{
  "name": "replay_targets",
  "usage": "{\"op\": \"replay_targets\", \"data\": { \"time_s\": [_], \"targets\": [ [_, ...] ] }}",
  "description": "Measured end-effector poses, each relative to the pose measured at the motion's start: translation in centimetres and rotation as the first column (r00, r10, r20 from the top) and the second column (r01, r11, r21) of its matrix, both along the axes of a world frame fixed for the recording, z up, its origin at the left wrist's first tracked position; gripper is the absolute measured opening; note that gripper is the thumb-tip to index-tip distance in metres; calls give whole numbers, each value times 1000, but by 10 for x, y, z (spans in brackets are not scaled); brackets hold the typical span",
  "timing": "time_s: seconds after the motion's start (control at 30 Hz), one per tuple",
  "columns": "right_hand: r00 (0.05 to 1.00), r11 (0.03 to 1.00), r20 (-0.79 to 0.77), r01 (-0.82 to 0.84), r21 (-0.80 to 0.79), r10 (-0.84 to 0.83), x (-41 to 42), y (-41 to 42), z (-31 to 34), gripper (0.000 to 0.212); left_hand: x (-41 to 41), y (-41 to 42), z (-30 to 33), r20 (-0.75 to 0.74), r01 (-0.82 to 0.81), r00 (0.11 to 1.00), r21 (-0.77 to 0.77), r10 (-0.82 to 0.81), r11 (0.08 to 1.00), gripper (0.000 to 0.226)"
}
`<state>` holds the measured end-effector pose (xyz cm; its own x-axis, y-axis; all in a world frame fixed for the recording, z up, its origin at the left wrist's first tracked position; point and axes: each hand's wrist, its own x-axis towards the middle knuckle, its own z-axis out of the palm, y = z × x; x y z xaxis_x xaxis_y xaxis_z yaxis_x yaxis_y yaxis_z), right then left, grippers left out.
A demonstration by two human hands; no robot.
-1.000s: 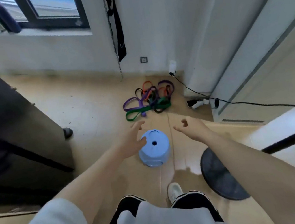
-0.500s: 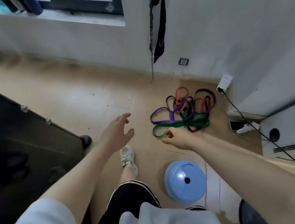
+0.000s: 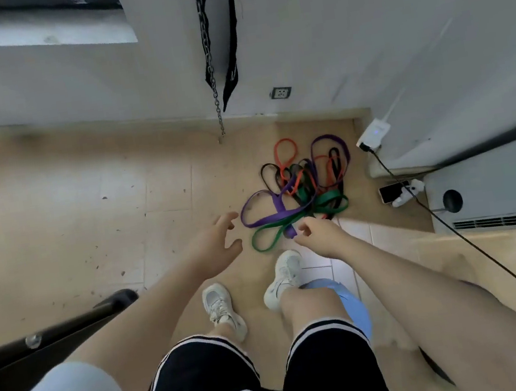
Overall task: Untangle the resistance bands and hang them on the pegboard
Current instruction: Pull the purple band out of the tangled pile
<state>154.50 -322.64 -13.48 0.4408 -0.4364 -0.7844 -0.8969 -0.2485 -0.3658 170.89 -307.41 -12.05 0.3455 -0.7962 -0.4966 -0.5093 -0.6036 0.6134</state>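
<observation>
The bands (image 3: 299, 189) are lying in one knotted heap on the floor (image 3: 55, 223), close to the wall corner, with purple, green, orange and black loops crossing over one another. Nothing is being held yet: the left hand (image 3: 214, 251) is spread, fingers relaxed, just beside the purple loop, while the right hand (image 3: 318, 236) is loosely curled above the near green loop, and whether it is touching is not clear. The step in hand is judged to be the first pick-up. It would be best done by taking an outer loop, purple or green, in one grip and lifting slowly while the heap is being steadied by the other hand, so knots are not being pulled tighter. The cable (image 3: 416, 199) and phone (image 3: 393, 192) to the right should be left undisturbed. No pegboard is being shown.
</observation>
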Motion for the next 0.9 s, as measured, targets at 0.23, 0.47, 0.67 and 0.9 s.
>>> {"op": "replay_targets", "data": {
  "time_s": [0.23, 0.47, 0.67, 0.9],
  "targets": [
    [997, 998, -56, -59, 33, 60, 11, -94, -89, 38, 11, -94, -90, -71, -46, 996, 84, 52, 995, 55],
    [977, 980, -78, -200, 7, 200, 20, -175, -271, 33, 20, -180, -254, -101, -368, 918, 147, 384, 918, 48],
    [924, 927, -84, -375, -17, 372, 31, -191, -475, 30, 24, -209, -445, -130, -487, 853, 149, 505, 861, 40],
    [761, 763, -128, -645, -47, 635, 39, -196, -615, 40, 26, -211, -600, -179, -539, 812, 134, 555, 832, 39]
  ]
}}
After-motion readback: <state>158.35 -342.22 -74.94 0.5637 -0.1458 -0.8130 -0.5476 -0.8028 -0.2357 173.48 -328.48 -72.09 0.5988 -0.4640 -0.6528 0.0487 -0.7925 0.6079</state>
